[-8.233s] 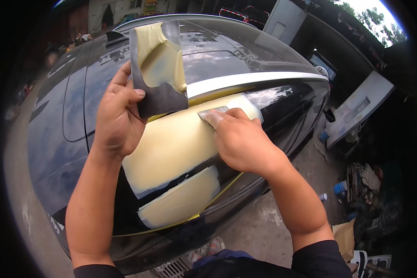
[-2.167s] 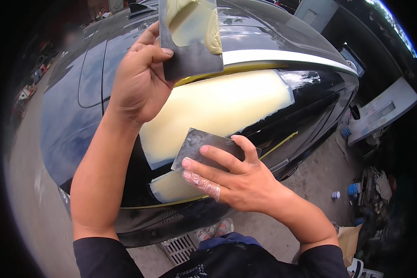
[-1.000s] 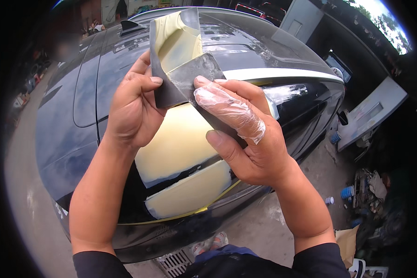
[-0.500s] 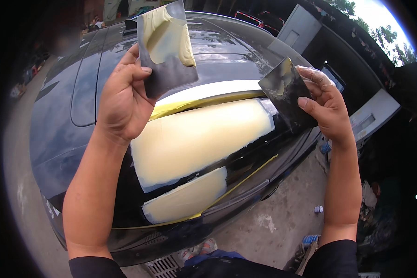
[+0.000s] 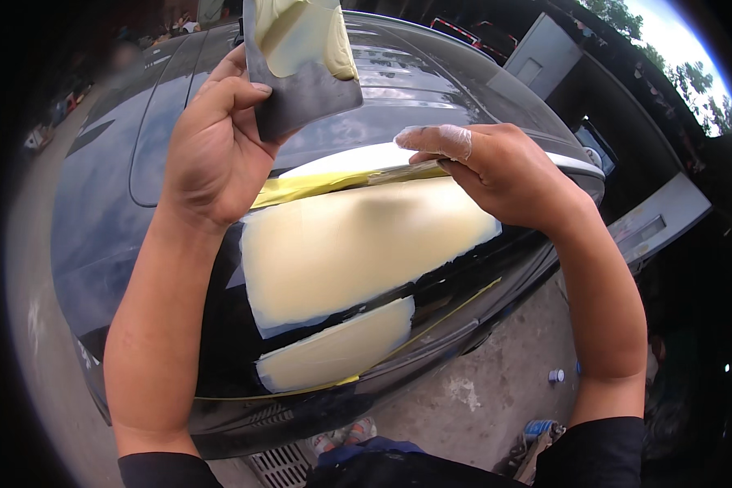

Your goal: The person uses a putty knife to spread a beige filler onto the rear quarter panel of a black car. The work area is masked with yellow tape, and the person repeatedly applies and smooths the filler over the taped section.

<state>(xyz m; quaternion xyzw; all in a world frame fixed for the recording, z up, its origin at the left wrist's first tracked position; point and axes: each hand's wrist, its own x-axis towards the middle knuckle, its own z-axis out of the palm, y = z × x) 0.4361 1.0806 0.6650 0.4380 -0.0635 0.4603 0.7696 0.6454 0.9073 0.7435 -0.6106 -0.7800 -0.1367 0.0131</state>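
My left hand [image 5: 220, 154] is closed on a dark flat plate [image 5: 309, 102], its thumb across the face. Pale yellow putty [image 5: 342, 53] is smeared over the plate's upper part and heaped along one side. My right hand [image 5: 500, 175], white smears on its fingers, grips a dark spreader [image 5: 407, 173] seen almost edge-on. The spreader lies over the upper edge of a large cream putty patch [image 5: 342, 260] on a dark car [image 5: 98, 252]; whether it touches is hard to tell. Below sits a smaller cream patch [image 5: 342, 346].
Yellow masking tape [image 5: 301, 190] runs above the large patch, and a thin yellow strip [image 5: 455, 309] runs below. A floor grate [image 5: 281, 468] and my feet [image 5: 358, 433] show at the bottom. A blue can [image 5: 539, 427] and a small bottle [image 5: 555, 376] stand on the concrete.
My right hand has moved left and turned over, bringing the spreader from the right side to the large patch's top edge. The left hand's plate has risen slightly in view.
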